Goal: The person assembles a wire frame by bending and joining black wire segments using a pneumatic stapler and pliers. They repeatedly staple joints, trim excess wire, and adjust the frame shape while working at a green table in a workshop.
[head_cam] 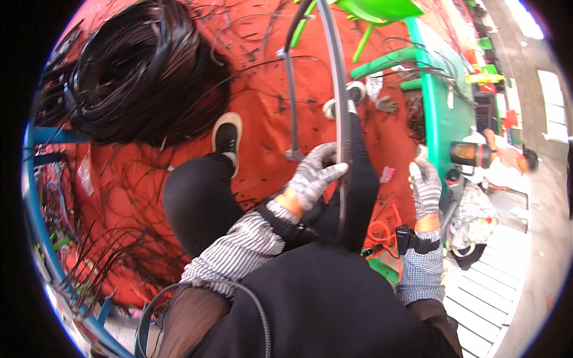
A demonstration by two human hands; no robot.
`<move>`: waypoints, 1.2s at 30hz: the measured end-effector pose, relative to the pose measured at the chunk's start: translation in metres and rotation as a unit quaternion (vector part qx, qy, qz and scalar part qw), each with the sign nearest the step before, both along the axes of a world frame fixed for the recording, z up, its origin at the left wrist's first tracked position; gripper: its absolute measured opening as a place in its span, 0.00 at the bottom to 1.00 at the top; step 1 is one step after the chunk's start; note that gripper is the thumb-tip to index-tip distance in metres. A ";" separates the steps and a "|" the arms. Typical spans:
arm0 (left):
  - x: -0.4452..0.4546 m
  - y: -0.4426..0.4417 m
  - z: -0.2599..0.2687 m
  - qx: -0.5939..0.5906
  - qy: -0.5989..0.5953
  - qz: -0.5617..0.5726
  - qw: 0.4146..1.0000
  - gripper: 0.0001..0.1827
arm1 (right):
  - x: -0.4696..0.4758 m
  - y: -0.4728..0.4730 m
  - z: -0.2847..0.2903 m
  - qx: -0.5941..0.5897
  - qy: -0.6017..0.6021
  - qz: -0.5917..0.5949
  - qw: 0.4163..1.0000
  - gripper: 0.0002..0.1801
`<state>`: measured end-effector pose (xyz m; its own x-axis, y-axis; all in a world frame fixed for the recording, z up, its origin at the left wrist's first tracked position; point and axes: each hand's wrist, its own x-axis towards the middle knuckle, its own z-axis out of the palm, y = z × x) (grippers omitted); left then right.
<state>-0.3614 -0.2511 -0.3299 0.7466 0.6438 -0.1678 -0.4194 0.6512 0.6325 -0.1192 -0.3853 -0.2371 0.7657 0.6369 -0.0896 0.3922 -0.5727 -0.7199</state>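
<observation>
My left hand (315, 176), in a grey striped knit glove, grips a grey metal frame (342, 121) between thumb and fingers. The frame is a long curved bar with a thinner side bar, standing over my lap and between my legs. My right hand (424, 183), gloved alike, is raised beside the green table edge, apart from the frame. Its fingers are partly bent; whether it holds something small cannot be made out.
A large coil of dark strands (147, 76) lies on the red floor covering (264, 121) at upper left. A green table (447, 112) stands at right with a dark jar (470, 154) near it. Orange cord (380, 230) lies below. A person (508, 163) is at far right.
</observation>
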 end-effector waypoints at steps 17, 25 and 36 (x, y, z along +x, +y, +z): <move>0.002 0.000 -0.003 -0.044 -0.032 -0.020 0.998 0.22 | 0.148 -0.136 0.005 -0.107 0.027 -0.226 0.968 0.25; 0.005 -0.002 -0.008 -0.024 0.018 0.003 1.000 0.22 | 0.060 -0.099 0.115 -0.041 0.148 -0.122 0.981 0.14; 0.005 -0.002 -0.007 0.000 0.036 0.005 0.999 0.21 | -0.056 0.066 0.156 -0.280 0.128 0.217 0.926 0.32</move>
